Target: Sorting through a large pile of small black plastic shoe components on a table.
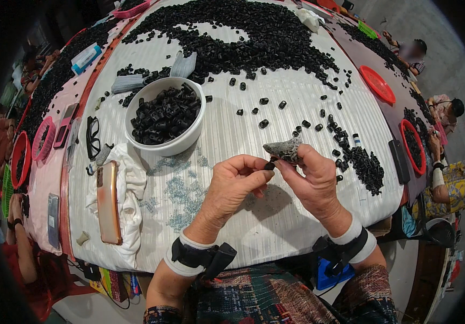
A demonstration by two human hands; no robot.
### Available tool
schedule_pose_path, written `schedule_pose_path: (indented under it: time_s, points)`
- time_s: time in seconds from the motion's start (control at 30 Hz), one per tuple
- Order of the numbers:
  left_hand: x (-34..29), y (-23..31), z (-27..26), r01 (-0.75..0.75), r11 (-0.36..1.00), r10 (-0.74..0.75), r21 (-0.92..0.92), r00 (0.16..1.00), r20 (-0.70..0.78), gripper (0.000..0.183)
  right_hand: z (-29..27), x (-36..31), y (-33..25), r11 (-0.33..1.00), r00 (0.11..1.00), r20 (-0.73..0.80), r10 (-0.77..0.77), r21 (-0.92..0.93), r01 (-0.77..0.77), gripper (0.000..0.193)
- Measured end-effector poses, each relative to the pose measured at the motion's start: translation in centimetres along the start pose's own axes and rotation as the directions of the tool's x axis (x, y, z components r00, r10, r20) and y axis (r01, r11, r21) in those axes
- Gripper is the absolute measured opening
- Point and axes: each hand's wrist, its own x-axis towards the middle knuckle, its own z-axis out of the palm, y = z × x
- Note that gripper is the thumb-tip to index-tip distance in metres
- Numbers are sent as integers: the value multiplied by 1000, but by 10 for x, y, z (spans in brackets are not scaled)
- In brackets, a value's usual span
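Observation:
In front of me, my left hand (232, 183) pinches a small black plastic piece (270, 165) between thumb and forefinger. My right hand (316, 181) meets it there, its fingers closed at the same piece. A grey knitted sleeve (282, 149) covers the end of a right-hand finger. What the right fingertips grip beyond the black piece is too small to make out. Scattered on the striped white cloth below and left of my hands lie tiny clear bluish bits (181, 194). A white bowl (199, 127) full of black plastic pieces (165, 116) stands beyond my left hand.
A large heap of black pieces (275, 38) spreads across the far table. Smaller black parts (366, 170) lie in a pile at right. To the left are a phone (108, 202), a white cloth (134, 186) and black-framed glasses (92, 137). Other people work at both side tables.

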Motion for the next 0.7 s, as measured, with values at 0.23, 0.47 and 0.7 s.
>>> schedule_pose_path:
  time_s: [0.23, 0.47, 0.7]
  points:
    - [0, 0, 1, -9, 999, 9, 32, 1000, -8, 17, -1, -2, -1, 996, 1000, 5, 7, -88, -6, 13]
    - [0, -4, 0, 2, 998, -2, 60, 1000, -6, 19, 4, -6, 5, 998, 999, -37, 9, -58, -11, 14]
    - [1, -2, -1, -4, 998, 5, 61, 1000, -9, 19, 7, -6, 6, 995, 998, -62, -1, -96, -5, 16]
